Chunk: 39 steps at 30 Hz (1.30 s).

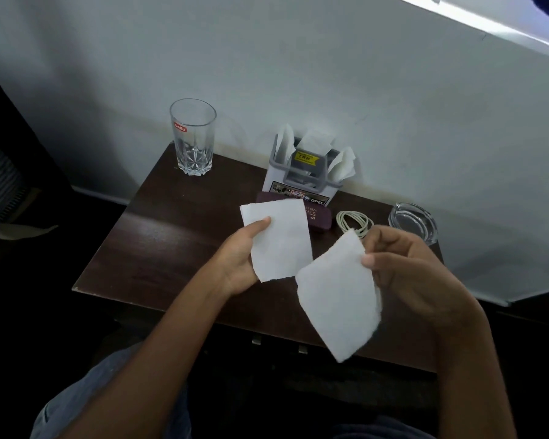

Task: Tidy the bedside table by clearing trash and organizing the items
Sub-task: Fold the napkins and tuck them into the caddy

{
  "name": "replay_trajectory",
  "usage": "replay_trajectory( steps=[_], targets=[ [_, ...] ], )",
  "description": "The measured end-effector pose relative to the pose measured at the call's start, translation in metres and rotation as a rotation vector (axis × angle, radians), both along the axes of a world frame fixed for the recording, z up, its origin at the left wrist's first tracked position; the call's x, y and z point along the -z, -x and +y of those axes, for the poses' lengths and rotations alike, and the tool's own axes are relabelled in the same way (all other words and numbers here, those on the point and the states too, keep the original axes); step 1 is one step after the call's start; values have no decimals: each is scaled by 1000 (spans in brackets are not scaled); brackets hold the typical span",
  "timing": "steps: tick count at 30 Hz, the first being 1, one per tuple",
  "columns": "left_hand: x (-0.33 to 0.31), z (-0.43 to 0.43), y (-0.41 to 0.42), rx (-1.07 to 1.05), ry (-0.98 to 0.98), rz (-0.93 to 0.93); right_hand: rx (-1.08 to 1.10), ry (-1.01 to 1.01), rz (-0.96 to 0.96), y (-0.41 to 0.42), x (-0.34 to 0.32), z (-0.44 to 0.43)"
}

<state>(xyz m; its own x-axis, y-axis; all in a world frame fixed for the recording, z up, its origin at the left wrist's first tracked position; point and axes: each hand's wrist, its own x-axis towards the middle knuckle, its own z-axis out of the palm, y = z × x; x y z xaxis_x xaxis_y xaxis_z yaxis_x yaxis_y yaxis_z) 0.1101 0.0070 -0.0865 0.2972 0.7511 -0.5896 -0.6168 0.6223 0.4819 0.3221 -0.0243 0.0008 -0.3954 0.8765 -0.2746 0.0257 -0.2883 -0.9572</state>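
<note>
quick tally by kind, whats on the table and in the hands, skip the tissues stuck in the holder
paper pieces: 2, left piece in left hand, right piece in right hand
drinking glass: 1
glass ashtray: 1
holder: 1
maroon case: 1
coiled cable: 1
total: 7

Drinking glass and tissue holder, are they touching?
Apart. The head view shows a stretch of bare tabletop between the drinking glass and the tissue holder.
</note>
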Motion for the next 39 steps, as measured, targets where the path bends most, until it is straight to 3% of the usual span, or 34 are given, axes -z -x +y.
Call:
replay_trajectory(
  steps=[5, 14, 25, 30, 39],
  targets=[
    [-1, -7, -14, 65, -50, -114, 197, -30, 122, 16, 7, 8],
    [-2, -9, -18, 46, -69, -235, 598, -21, -175, 37, 40, 17],
    [-2, -12, -20, 115, -62, -255, 599, -88, -360, 41, 47, 18],
    [-2, -13, -22, 126, -35, -177, 553, -130, -411, 41, 46, 19],
    [-1, -12, -19, 141, -50, -149, 559, 8, -332, 21, 46, 18]
  ],
)
